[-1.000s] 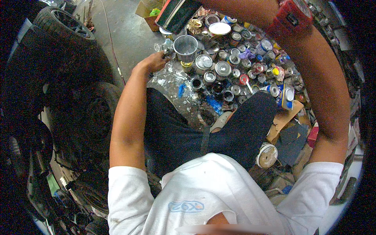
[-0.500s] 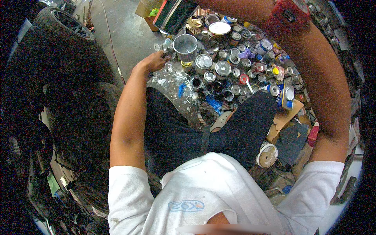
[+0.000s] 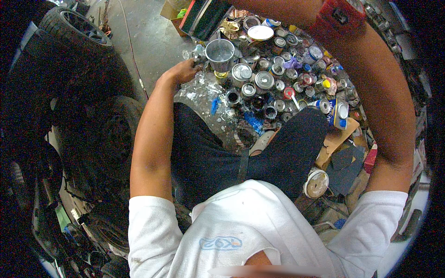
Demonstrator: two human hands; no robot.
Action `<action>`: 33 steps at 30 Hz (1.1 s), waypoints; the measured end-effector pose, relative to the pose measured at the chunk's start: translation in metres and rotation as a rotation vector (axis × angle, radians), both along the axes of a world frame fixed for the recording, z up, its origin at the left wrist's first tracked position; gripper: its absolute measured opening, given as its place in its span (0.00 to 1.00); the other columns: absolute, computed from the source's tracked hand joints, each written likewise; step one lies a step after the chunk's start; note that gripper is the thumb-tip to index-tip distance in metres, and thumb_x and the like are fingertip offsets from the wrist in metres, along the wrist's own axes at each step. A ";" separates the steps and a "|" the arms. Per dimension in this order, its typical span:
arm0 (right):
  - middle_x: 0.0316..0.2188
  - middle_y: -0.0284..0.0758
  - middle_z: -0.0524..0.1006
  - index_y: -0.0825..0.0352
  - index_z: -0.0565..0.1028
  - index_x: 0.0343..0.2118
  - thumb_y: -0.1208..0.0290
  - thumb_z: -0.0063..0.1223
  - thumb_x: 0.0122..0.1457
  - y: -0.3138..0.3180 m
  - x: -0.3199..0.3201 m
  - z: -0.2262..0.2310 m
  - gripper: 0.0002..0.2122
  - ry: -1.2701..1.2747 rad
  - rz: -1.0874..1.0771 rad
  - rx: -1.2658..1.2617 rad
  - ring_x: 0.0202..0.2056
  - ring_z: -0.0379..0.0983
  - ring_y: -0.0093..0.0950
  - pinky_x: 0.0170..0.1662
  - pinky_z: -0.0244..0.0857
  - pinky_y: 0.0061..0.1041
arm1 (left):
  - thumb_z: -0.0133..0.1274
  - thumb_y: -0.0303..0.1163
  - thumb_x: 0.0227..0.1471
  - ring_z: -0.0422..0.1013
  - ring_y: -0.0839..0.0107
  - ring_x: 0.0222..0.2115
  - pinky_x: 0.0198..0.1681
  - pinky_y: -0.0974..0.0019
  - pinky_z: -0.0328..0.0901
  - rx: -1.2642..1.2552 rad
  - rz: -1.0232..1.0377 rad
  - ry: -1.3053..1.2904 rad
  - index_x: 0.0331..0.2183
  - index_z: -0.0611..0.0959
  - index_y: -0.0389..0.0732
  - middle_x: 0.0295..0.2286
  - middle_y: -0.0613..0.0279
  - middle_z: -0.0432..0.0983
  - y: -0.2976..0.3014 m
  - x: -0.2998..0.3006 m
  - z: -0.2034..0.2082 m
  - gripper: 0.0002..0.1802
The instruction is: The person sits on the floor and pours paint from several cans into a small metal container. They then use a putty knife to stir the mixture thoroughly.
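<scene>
My left hand is closed, its fingers curled beneath a metallic spray gun; the grip is mostly hidden. Joined to the gun's right side is an open grey cup, its mouth facing up. Over the cup a black rectangular tin with a red edge leans in the air, its lower corner close to the rim. My right arm arches across the top, a red watch on its wrist. The right hand reaches the tin at the upper edge of the picture, which cuts off its fingers.
Many paint cans crowd the floor ahead and to the right. A white-lidded tub stands beside my right knee. Car tyres rest on the left, with a thin hose alongside. A cardboard box is behind the tin.
The black tin has shifted very slightly left, and the cup sits a touch higher in the picture. Both arms keep almost the same pose.
</scene>
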State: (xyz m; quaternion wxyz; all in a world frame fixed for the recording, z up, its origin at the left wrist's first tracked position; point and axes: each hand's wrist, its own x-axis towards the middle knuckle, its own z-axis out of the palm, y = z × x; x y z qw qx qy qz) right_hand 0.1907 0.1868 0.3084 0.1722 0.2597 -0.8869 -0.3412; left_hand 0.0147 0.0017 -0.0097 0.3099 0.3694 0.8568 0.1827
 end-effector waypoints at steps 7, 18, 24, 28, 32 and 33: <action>0.35 0.24 0.84 0.55 0.82 0.42 0.68 0.63 0.59 -0.001 -0.005 0.003 0.08 -0.092 -0.001 -0.077 0.36 0.77 0.19 0.51 0.62 0.28 | 0.45 0.50 0.66 0.73 0.42 0.51 0.55 0.47 0.65 -0.040 0.014 0.009 0.52 0.78 0.36 0.47 0.36 0.78 -0.001 -0.001 0.001 0.28; 0.35 0.26 0.84 0.56 0.82 0.42 0.67 0.62 0.60 -0.004 -0.004 0.005 0.08 -0.060 0.027 -0.060 0.35 0.76 0.19 0.52 0.62 0.28 | 0.47 0.51 0.65 0.75 0.49 0.46 0.48 0.48 0.68 -0.024 0.001 -0.003 0.53 0.76 0.38 0.45 0.41 0.79 -0.001 -0.004 -0.003 0.28; 0.32 0.26 0.84 0.56 0.83 0.39 0.68 0.62 0.60 -0.007 -0.009 0.006 0.06 -0.104 0.030 -0.119 0.33 0.76 0.20 0.52 0.64 0.28 | 0.46 0.49 0.66 0.74 0.43 0.50 0.54 0.47 0.66 -0.047 0.010 0.004 0.50 0.79 0.35 0.47 0.36 0.78 0.001 0.004 0.010 0.27; 0.33 0.26 0.84 0.56 0.83 0.40 0.69 0.63 0.59 -0.003 -0.012 0.003 0.06 -0.090 0.006 -0.112 0.35 0.77 0.20 0.53 0.64 0.29 | 0.47 0.49 0.66 0.75 0.43 0.49 0.52 0.47 0.66 -0.084 -0.006 0.005 0.51 0.78 0.36 0.45 0.36 0.79 0.000 0.001 0.010 0.26; 0.36 0.26 0.84 0.55 0.82 0.42 0.70 0.64 0.57 0.008 -0.020 -0.011 0.10 -0.066 -0.012 -0.207 0.40 0.78 0.21 0.53 0.65 0.30 | 0.48 0.52 0.65 0.78 0.59 0.34 0.40 0.49 0.72 0.001 -0.060 0.035 0.57 0.75 0.43 0.39 0.47 0.81 -0.003 -0.005 0.001 0.28; 0.38 0.26 0.84 0.55 0.81 0.43 0.70 0.64 0.57 0.014 -0.019 -0.016 0.11 -0.015 0.029 -0.242 0.42 0.78 0.22 0.53 0.65 0.31 | 0.48 0.51 0.66 0.78 0.59 0.35 0.41 0.49 0.71 0.010 -0.067 0.035 0.57 0.75 0.43 0.39 0.48 0.81 -0.003 -0.007 -0.001 0.27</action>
